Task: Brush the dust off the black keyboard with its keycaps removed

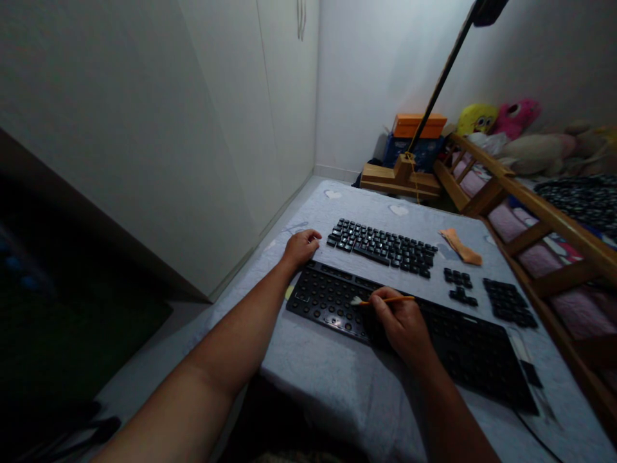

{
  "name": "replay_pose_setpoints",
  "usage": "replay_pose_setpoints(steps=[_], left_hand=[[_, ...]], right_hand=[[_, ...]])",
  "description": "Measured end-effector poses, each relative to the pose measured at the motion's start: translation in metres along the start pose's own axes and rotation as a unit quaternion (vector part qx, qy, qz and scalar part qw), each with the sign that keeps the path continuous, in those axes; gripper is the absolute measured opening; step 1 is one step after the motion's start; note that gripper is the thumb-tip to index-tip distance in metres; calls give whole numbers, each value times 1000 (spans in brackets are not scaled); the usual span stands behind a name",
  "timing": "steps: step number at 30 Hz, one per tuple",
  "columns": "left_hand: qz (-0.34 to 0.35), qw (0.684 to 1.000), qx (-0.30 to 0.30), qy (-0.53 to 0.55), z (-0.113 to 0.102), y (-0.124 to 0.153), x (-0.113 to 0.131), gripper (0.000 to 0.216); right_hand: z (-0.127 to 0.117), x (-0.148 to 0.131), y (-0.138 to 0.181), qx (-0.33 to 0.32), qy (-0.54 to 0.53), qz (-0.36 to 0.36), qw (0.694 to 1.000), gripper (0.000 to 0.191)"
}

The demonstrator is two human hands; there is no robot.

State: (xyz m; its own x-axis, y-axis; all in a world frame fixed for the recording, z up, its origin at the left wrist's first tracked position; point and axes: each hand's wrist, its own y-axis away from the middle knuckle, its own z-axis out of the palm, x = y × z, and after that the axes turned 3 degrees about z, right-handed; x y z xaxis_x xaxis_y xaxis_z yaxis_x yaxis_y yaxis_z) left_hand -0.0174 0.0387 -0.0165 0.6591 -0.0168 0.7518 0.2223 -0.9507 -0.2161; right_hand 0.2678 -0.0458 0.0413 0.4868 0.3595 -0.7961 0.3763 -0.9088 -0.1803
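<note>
A black keyboard base (332,302) with its keycaps off lies across the cloth-covered table, rows of round key sockets showing. My right hand (400,321) is closed around a small paintbrush (393,299) with an orange handle. The pale bristles are over the left half of the base, at or just above the sockets; contact cannot be made out. By the base's far left corner, my left hand (301,247) rests with loosely curled fingers, a gap between thumb and forefinger. Beyond the base, loose black keycaps (380,244) sit grouped in keyboard order.
Smaller keycap groups (457,278) and a number-pad block (509,302) lie to the right. An orange cloth (461,246) is behind them. A cable (530,427) runs off the near right. A wardrobe (231,128) stands left, a wooden bed rail (540,193) right.
</note>
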Motion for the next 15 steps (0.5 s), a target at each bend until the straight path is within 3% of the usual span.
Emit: replay_pose_setpoints(steps=[7,15], left_hand=[[2,1000,-1,-2,0,-1,-1,29],[2,1000,-5,-2,-1,1,2,30]], right_hand=[[-2,1,4,-11,-51,24,998,32],[3,2,1,32,-47,15,998,28]])
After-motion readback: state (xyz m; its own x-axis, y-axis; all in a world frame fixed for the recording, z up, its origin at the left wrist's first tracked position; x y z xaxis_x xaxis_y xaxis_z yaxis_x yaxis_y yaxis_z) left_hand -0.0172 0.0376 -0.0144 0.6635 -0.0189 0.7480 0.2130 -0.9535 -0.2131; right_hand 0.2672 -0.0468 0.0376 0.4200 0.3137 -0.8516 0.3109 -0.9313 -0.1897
